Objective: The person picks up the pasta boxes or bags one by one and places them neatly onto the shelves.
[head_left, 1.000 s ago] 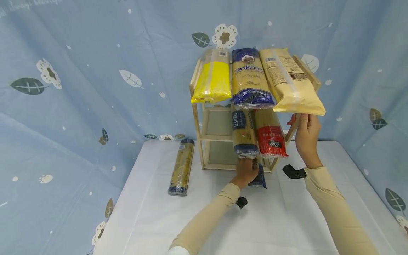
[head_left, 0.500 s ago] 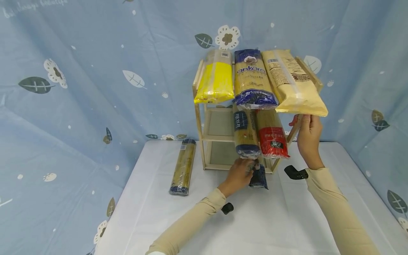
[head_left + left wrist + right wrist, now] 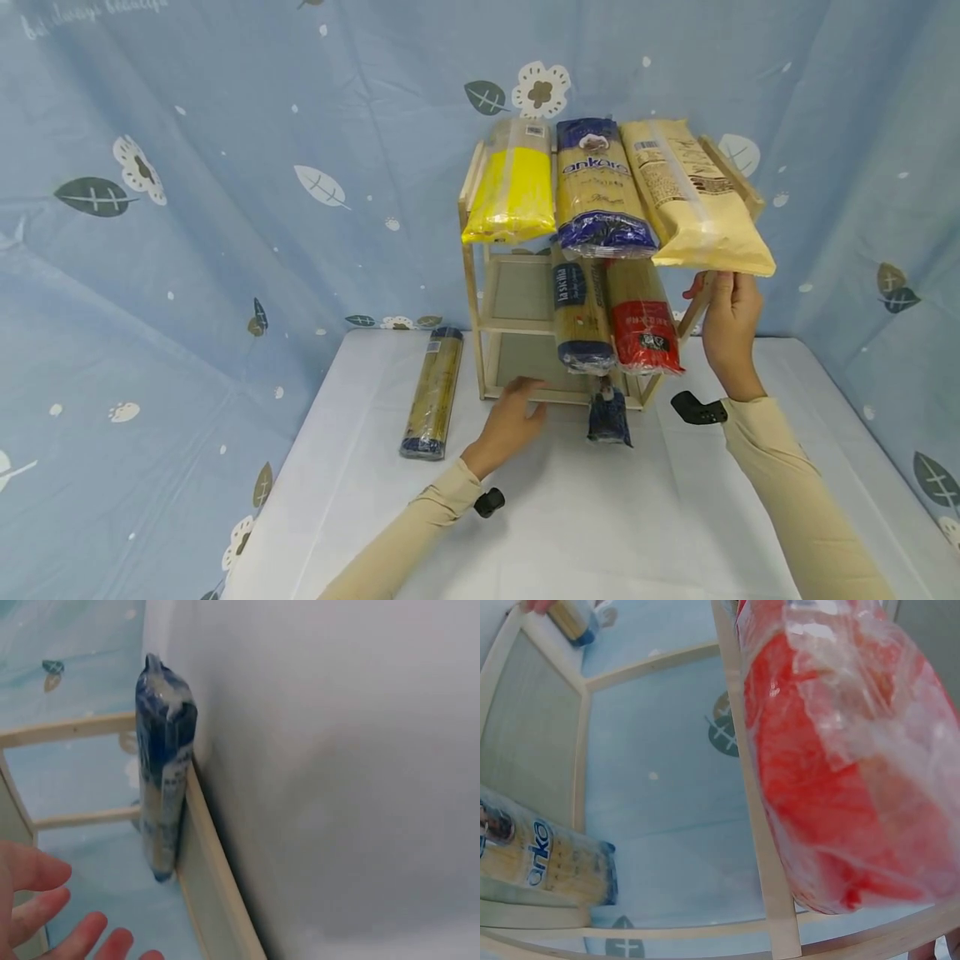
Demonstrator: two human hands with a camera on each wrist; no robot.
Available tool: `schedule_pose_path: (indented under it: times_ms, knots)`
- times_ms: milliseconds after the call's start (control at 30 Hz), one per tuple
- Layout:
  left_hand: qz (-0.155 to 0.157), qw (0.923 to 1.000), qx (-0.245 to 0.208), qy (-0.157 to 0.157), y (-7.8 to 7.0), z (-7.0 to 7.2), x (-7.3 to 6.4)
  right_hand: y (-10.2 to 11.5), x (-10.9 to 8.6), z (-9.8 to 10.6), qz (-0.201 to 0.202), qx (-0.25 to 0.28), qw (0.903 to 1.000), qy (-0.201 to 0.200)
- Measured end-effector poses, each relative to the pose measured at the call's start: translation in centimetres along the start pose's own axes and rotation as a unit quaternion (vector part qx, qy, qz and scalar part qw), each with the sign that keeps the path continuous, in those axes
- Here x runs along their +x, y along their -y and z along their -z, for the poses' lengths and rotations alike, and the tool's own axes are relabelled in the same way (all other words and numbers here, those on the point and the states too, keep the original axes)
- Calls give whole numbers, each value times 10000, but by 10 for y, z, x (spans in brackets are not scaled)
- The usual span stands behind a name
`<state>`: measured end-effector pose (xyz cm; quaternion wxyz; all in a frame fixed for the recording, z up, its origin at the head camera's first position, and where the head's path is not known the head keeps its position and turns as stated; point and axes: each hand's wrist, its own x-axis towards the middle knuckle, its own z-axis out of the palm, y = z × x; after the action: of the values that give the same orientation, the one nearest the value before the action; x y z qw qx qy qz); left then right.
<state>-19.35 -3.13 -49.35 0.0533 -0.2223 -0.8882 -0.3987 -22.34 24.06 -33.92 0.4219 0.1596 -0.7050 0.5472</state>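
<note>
A small wooden rack [image 3: 471, 287] has packets of spaghetti on its shelves. My left hand [image 3: 510, 425] is in front of the bottom shelf, fingers spread and holding nothing; the left wrist view shows its fingers [image 3: 45, 900] apart from a blue-ended spaghetti packet [image 3: 165, 750]. That packet [image 3: 609, 417] sits on the bottom shelf, its end jutting past the front edge. At the rack's right side, my right hand [image 3: 731, 329] grips the post, just under a beige packet [image 3: 697, 200]. In the right wrist view a red spaghetti packet [image 3: 840, 765] fills the right part.
On the top shelf lie a yellow packet [image 3: 513, 187] and a blue-ended packet [image 3: 603, 187]. The middle shelf bears a navy-labelled packet [image 3: 581, 312] beside the red one. Another spaghetti packet [image 3: 432, 396] lies on the white table [image 3: 360, 500], left of the rack.
My left hand has let go of the packet on the bottom shelf and drawn back to the left, its fingers opening. My right hand has stayed at the rack's post.
</note>
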Motion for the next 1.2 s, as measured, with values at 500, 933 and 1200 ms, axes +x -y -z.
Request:
schedule_pose_path:
  times_ms: [500,933,1200]
  knots:
    - [164,9980,261,-553,36,35,-31,-2,-1,2,-5,-74,10000,-31]
    - [680,9939,447,-750,61,53,-48,-2,0,-1,-22,65,9999,-85]
    - [1021,9851,864,-1080,85,68,-54,-2,0,0,-51,29,10000,-60]
